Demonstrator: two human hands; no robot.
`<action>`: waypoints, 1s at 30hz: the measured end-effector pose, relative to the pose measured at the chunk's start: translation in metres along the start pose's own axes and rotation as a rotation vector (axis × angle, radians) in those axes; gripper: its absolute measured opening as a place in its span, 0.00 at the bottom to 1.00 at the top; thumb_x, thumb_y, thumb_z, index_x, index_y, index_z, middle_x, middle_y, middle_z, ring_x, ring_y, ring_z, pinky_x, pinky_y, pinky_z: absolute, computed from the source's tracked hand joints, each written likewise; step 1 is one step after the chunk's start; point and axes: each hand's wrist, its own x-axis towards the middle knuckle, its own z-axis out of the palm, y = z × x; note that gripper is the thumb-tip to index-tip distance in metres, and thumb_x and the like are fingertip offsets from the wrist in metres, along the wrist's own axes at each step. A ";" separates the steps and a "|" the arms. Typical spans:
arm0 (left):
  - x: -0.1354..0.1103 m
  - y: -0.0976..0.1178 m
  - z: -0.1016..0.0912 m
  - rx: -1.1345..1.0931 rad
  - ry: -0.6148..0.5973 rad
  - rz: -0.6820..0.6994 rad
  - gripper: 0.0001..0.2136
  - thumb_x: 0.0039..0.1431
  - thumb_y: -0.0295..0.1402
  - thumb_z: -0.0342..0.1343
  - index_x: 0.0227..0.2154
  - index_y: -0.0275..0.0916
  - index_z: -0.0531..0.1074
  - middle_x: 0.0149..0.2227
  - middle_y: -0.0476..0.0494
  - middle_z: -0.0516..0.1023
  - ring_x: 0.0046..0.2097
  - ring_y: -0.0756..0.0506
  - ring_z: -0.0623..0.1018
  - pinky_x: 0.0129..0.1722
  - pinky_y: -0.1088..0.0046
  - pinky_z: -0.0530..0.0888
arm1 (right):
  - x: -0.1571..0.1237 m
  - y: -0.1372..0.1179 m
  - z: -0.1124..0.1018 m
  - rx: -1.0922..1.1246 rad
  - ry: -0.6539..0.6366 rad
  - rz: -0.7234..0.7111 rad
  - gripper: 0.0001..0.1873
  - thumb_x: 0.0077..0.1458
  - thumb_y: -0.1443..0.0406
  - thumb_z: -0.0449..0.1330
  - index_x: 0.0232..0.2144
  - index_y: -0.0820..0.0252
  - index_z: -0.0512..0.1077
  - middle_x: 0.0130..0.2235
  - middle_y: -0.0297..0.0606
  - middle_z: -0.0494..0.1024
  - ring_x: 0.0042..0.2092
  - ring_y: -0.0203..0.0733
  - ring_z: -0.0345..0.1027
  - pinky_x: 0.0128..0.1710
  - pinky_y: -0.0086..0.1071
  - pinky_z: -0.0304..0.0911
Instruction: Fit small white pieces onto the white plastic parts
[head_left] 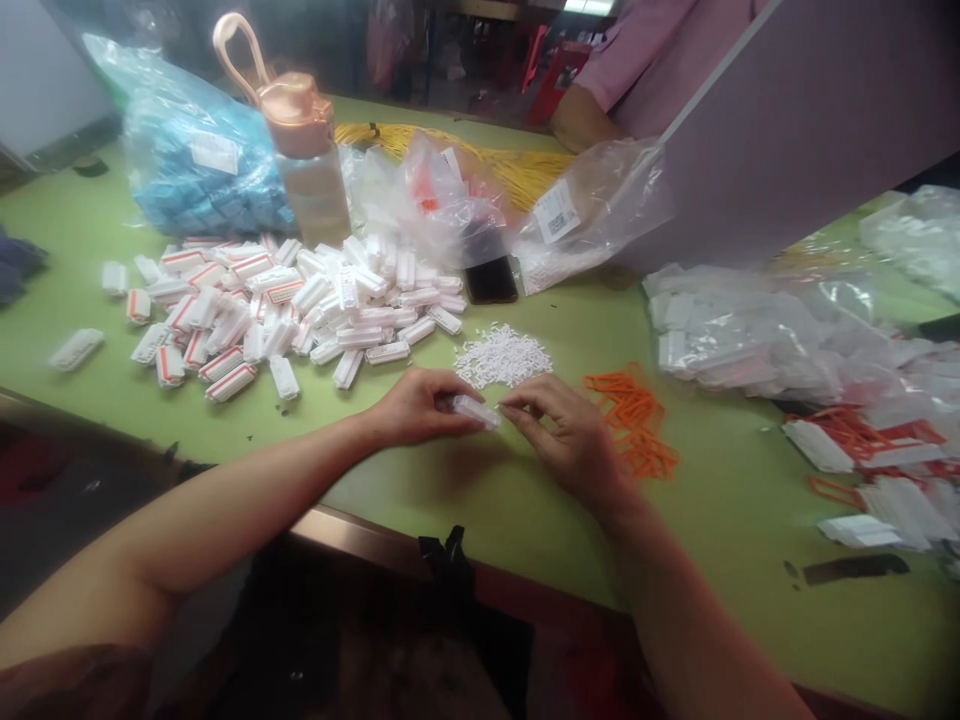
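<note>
green surface (525, 530) stretches out before you, its near edge running slantwise below your arms. above it your left hand (415, 408) grips one white casing (475, 411) between thumb and fingers, one end sticking out to the right; that hold probably leaves the end uncovered and facing the other hand. your right hand (562, 425) is just beside that end, thumb and forefinger pinched together; whether they clasp something tiny, you cannot tell. so the casing lies within the left hand's grip and right by the other's fingertips.

beside your right hand lie orange loops (634, 420), and just beyond both hands a pile of small white pieces (504, 357), likely kept there for a short reach. a heap of casings (292, 310), some red-striped, spreads to the left, perhaps to stay out of the way.

farther off you have a dark phone (491, 281), a clear labelled bag (600, 215), a water bottle (311, 190) and a bag of blue items (206, 175). behind them run yellow cables (517, 170), then another person's pink sleeve (630, 50).
</note>
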 end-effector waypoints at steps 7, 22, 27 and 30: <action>0.000 0.000 0.001 -0.034 0.002 0.009 0.18 0.44 0.40 0.66 0.37 0.32 0.78 0.25 0.48 0.75 0.24 0.56 0.66 0.24 0.79 0.64 | -0.002 -0.002 0.005 -0.150 0.024 -0.118 0.07 0.61 0.63 0.56 0.33 0.56 0.73 0.34 0.36 0.78 0.37 0.39 0.70 0.36 0.35 0.55; -0.001 -0.003 0.002 -0.185 0.039 -0.075 0.20 0.42 0.38 0.67 0.38 0.31 0.78 0.25 0.48 0.75 0.25 0.55 0.68 0.24 0.80 0.65 | -0.003 -0.014 0.004 -0.310 0.109 -0.266 0.07 0.61 0.65 0.57 0.37 0.56 0.76 0.33 0.35 0.78 0.34 0.37 0.66 0.34 0.34 0.52; -0.001 -0.007 0.002 -0.327 0.041 -0.108 0.21 0.42 0.40 0.68 0.38 0.31 0.78 0.26 0.46 0.76 0.26 0.55 0.71 0.26 0.79 0.67 | -0.003 -0.014 0.004 -0.162 0.069 -0.212 0.10 0.61 0.64 0.56 0.40 0.55 0.77 0.35 0.37 0.78 0.35 0.39 0.68 0.35 0.34 0.57; 0.000 -0.005 0.001 -0.351 0.030 -0.102 0.20 0.42 0.38 0.68 0.37 0.32 0.78 0.30 0.43 0.79 0.29 0.53 0.74 0.31 0.78 0.71 | -0.002 -0.002 -0.002 0.035 0.113 -0.023 0.12 0.62 0.62 0.54 0.41 0.55 0.77 0.37 0.38 0.78 0.40 0.40 0.71 0.38 0.34 0.62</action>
